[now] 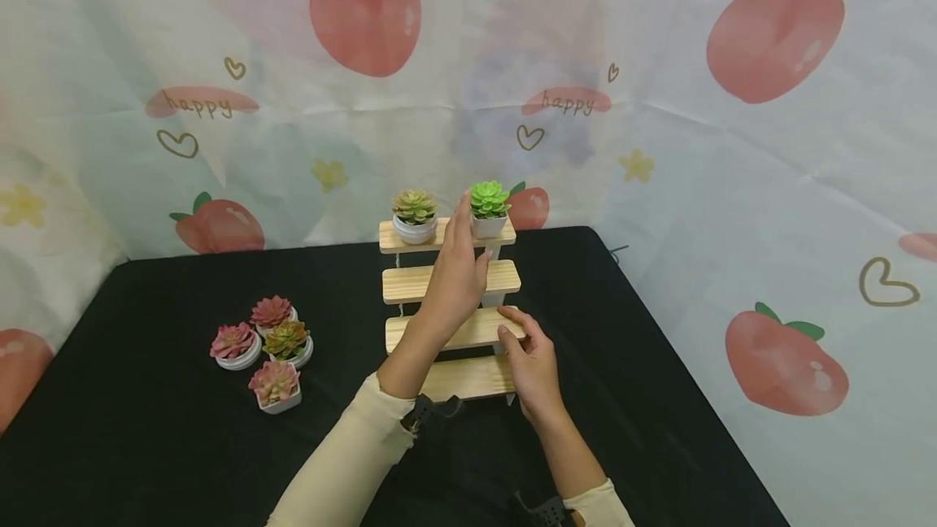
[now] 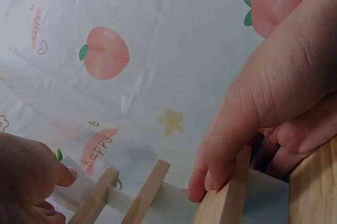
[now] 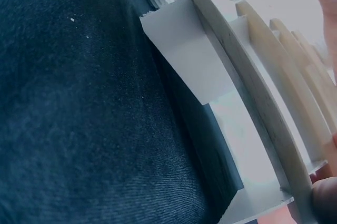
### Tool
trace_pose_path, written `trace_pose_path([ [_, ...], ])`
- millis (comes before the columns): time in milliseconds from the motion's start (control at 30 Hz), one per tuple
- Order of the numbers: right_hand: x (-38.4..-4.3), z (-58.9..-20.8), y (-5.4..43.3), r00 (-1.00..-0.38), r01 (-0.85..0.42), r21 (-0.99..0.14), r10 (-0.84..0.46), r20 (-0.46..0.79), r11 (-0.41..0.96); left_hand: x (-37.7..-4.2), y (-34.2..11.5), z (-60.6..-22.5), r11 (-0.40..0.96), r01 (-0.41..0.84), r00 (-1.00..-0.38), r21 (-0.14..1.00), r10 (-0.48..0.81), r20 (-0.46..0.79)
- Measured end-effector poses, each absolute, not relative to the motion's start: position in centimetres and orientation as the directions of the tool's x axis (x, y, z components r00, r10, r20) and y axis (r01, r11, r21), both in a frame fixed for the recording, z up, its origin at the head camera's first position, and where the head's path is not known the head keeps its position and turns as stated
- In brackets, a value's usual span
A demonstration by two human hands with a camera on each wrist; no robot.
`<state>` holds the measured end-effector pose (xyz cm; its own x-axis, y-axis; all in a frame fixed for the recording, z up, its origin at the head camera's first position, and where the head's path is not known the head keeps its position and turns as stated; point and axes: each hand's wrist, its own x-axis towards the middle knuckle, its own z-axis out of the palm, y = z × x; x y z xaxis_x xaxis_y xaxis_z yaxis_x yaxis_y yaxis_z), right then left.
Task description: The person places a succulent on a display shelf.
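Note:
A wooden tiered plant stand (image 1: 454, 287) with pale planks and white side supports stands on the black cloth. On its top tier are an olive-green succulent in a round white pot (image 1: 415, 228) and a bright green succulent in a white pot (image 1: 488, 226). My left hand (image 1: 455, 275) reaches over the stand, fingers straight along the left side of the bright green succulent, thumb just below its pot. With thumb and fingers, my right hand (image 1: 533, 360) grips the right end of the third plank (image 2: 224, 197). The left wrist view mostly hides the bright green succulent behind my left hand (image 2: 26, 176).
Left of the stand, several potted succulents form a cluster: a dark pink one (image 1: 271, 311), a pink one (image 1: 233, 340), an orange-green one (image 1: 286, 338) and a pale pink one (image 1: 275, 382). A printed curtain (image 1: 659, 210) hangs behind the black-covered table (image 1: 146, 429).

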<state>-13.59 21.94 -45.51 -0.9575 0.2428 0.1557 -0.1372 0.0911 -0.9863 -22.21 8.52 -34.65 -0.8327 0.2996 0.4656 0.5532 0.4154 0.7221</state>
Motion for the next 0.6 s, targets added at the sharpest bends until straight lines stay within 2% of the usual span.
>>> trace_pose_path([
  [167,-13.7,-45.6,21.9,-0.959,-0.141,-0.986,0.235,0.158,0.086,-21.5,7.8,-34.6,0.433,0.525,-0.850,0.732,0.307,0.428],
  [433,-13.6,-45.5,22.0,-0.958,-0.139,-0.986,0.240,0.157,0.091,-19.6,6.4,-34.9,0.446,0.532,-0.843,0.719,0.355,0.404],
  [600,-13.6,-45.6,22.0,-0.957,-0.143,-0.984,0.238,0.164,0.103,-18.7,5.1,-35.1,0.442,0.579,-0.813,0.684,0.376,0.445],
])
